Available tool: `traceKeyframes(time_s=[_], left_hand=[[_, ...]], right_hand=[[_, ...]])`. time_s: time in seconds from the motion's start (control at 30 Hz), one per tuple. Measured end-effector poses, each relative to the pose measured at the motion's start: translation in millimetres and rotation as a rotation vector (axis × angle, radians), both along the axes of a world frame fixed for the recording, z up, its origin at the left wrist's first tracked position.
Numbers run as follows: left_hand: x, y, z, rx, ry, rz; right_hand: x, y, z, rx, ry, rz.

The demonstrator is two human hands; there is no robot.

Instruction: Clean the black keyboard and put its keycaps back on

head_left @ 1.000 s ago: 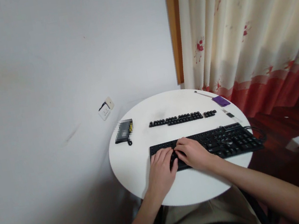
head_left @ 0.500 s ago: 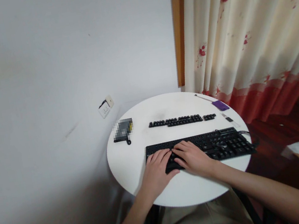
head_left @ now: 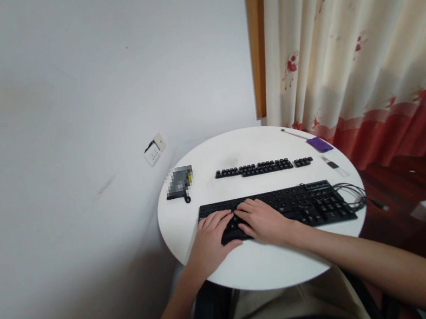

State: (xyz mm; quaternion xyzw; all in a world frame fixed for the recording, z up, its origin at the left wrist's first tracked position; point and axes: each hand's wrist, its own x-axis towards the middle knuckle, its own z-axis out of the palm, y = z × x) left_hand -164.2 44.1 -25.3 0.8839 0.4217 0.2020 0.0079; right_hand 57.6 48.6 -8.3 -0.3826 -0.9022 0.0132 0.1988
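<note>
A black full-size keyboard (head_left: pixel 320 204) lies across the front half of a round white table (head_left: pixel 270 276). My left hand (head_left: pixel 210 243) rests over its left end, fingers on the keys and thumb along the front edge, gripping the board. Beside it, my right hand (head_left: pixel 264 220) has its fingertips on the keys. Thumb and forefinger stand apart there, and no separate thing shows between them. Both hands hide part of the left key area. Behind the board, loose black keycaps (head_left: pixel 266 167) are lined up in rows, with a small group apart at the right.
A dark pouch (head_left: pixel 179 183), blurred out, lies at the back left. At the right are a purple cloth-like piece (head_left: pixel 320 144), a small clear-and-black tool (head_left: pixel 333 164) and the coiled cable (head_left: pixel 353 195), its plug over the edge. A wall and curtain (head_left: pixel 326 51) stand close behind.
The keyboard has slid left on the table, and both hands have gone left with it. More of the cable now shows at the right. The view has shifted slightly.
</note>
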Motion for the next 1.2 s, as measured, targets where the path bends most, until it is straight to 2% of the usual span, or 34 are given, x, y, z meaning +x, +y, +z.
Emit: traceKeyframes(time_s=[0.13,0.27,0.43,0.57,0.67,0.83,1.0,1.2], left_hand=[[4,10,18.5,-0.044,-0.017,-0.025],[14,33,46.6,0.003,-0.110,0.003],[38,77,80.6,0.084,-0.238,0.009],[63,114,91.6,0.099,-0.246,0.018],[83,136,84.7,0.043,-0.105,0.073],[100,160,54.2,-0.025,0.024,0.120],[100,167,28.0,-0.035,0.084,0.156],[100,168,17.2,-0.022,0.130,0.131]], right_hand=[[5,-1,5,-0.015,0.029,0.024],[18,7,14,0.002,0.096,-0.029],[48,43,30,0.057,0.192,-0.223],[65,79,43,0.078,0.130,-0.376],[68,100,44,0.052,-0.004,-0.447],[62,120,30,0.014,-0.110,-0.462],[57,126,13,0.001,-0.169,-0.435],[53,125,4,0.010,-0.184,-0.411]])
